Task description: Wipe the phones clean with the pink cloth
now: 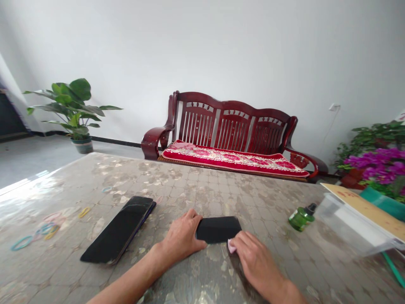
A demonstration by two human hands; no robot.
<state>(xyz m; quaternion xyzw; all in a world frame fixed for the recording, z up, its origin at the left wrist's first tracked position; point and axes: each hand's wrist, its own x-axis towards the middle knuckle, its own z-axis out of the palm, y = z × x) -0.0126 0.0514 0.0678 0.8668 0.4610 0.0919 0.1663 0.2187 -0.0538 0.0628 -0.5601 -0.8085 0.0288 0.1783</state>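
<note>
A black smartphone (219,229) lies flat and sideways on the patterned tablecloth (177,270). My left hand (184,231) grips its left end, thumb on the near edge and fingers at the far side. At the phone's near right corner is my right hand (253,255), its fingers closed on a small pale pink cloth (232,246); most of the cloth is hidden in the hand. To the left lies a larger black tablet (118,230), screen up, with a dark blue edge showing beneath it.
Loose coloured bands (47,230) lie at the table's left. On the right stand a green bottle (301,217) with a black cap and a clear plastic box (346,226) with flat items on top. A wooden bench (228,126) stands beyond the table; a potted plant (76,109) is at left.
</note>
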